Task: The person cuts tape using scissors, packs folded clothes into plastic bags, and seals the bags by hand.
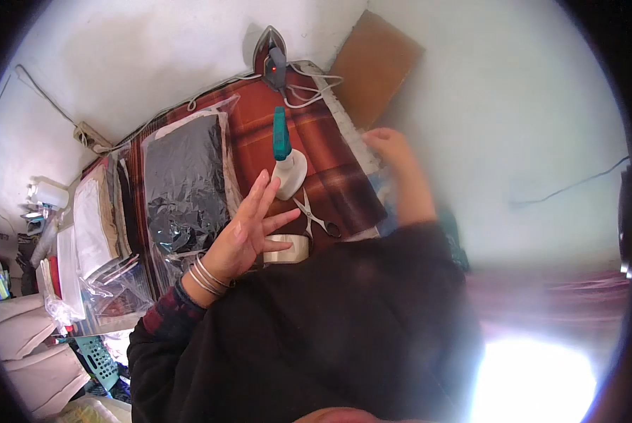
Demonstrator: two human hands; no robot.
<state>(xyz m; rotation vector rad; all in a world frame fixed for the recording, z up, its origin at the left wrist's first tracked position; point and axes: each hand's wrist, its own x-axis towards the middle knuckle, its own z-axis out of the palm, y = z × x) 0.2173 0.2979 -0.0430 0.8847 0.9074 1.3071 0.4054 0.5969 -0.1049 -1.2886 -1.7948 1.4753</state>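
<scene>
My left hand [249,229] is spread with its fingers apart and holds nothing. Its fingertips are nearest to a white spray bottle [290,174] with a teal trigger head, upright on the brown-red plaid cloth [330,151]. Scissors [316,216] with dark handles lie beside the bottle, blades apart. A cream-coloured object [288,248] sits just past my fingers, partly hidden by dark fabric. My right hand [386,143] is raised at the cloth's right edge, fingers bent and close together. Whether it holds something small cannot be made out.
An iron [271,63] with a lit red light stands upright at the back, its cord beside it. Plastic-wrapped dark clothing [186,180] and folded garments [97,218] lie left. A brown board [379,67] leans on the wall. A power socket [90,138] is at left.
</scene>
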